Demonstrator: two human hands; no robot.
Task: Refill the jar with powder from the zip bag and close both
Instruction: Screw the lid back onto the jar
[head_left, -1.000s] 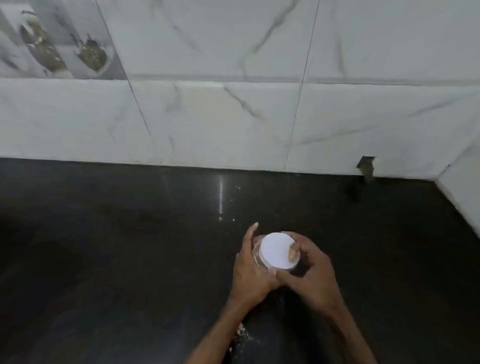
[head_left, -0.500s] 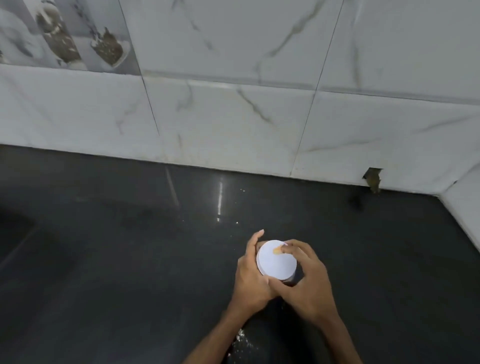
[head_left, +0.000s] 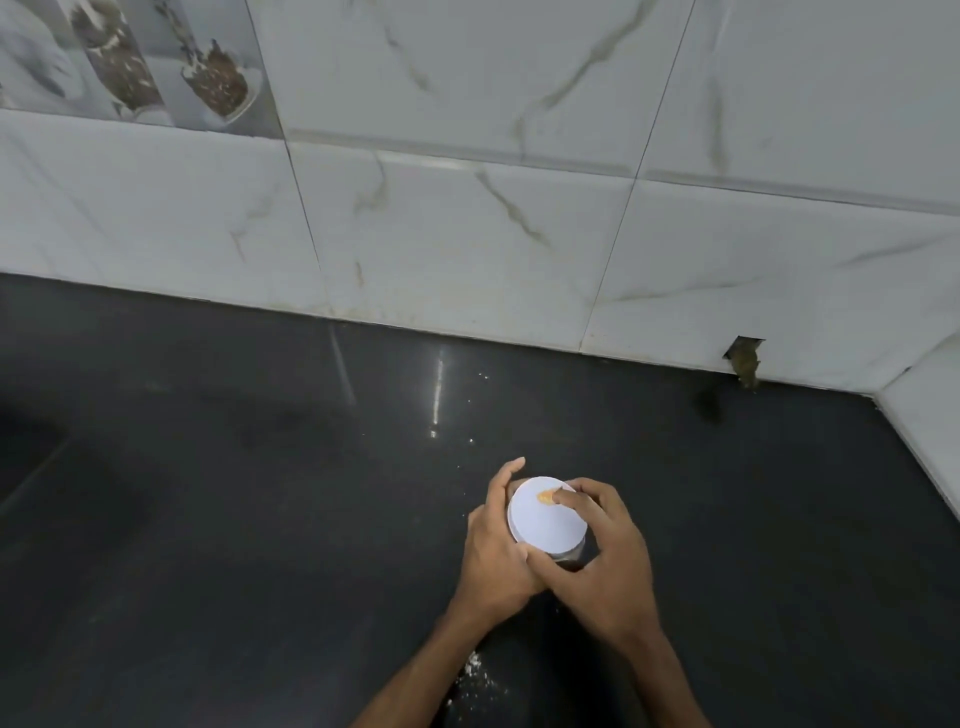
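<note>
Jar (head_left: 569, 558) — one, round, smooth white lid (head_left: 545, 519) — on glossy black counter (head_left: 234, 519); left hand (head_left: 496, 551) clasps it at 9 o'clock, right hand (head_left: 605, 558) grips lid at 3.

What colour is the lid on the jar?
The lid is white, with a small orange smudge near its far edge; head view.

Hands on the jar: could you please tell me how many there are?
2. The left hand holds the jar from its left; the right hand grips the white lid from the right, one fingertip on top.
</note>
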